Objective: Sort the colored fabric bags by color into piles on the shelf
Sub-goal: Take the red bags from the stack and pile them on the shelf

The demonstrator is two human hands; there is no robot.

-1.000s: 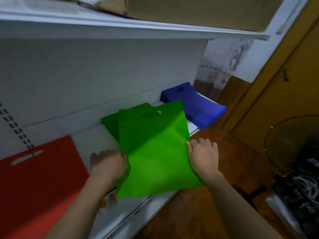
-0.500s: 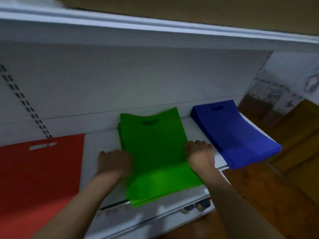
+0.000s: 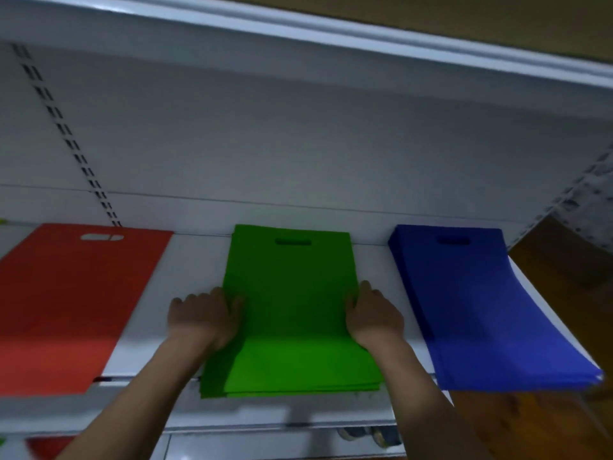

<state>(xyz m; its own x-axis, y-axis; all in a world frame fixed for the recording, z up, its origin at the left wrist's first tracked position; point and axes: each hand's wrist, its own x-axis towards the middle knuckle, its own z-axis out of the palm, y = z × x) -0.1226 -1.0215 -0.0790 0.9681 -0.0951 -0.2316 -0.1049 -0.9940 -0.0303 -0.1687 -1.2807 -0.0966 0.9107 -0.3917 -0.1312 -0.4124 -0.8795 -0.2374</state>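
The left hand (image 3: 205, 318) lies against the left edge of the green pile (image 3: 292, 310), fingers fairly straight and pressing inward; whether its thumb hooks under the bags cannot be told through the blur. The right hand (image 3: 373, 313) mirrors it on the pile's right edge, fingers extended along the side, nothing pinched in its grip that can be seen.

A second ago the top green bag sat skewed and half off the stack, held at both sides. Now it lies flat and lined up with the bags beneath, cut-out handles toward the back of the shelf (image 3: 199, 260), front ends overhanging the shelf's front edge. That reads as the green bag placed and the pile being squared, so this colour's step looks nearly done.

Outward, the red pile (image 3: 76, 300) lies toward the shelf's left end and the blue pile (image 3: 474, 303) toward its right end, drooping over the front edge. Both are well apart from the green.

No brand, label or writing can be read on any bag or on the shelf.
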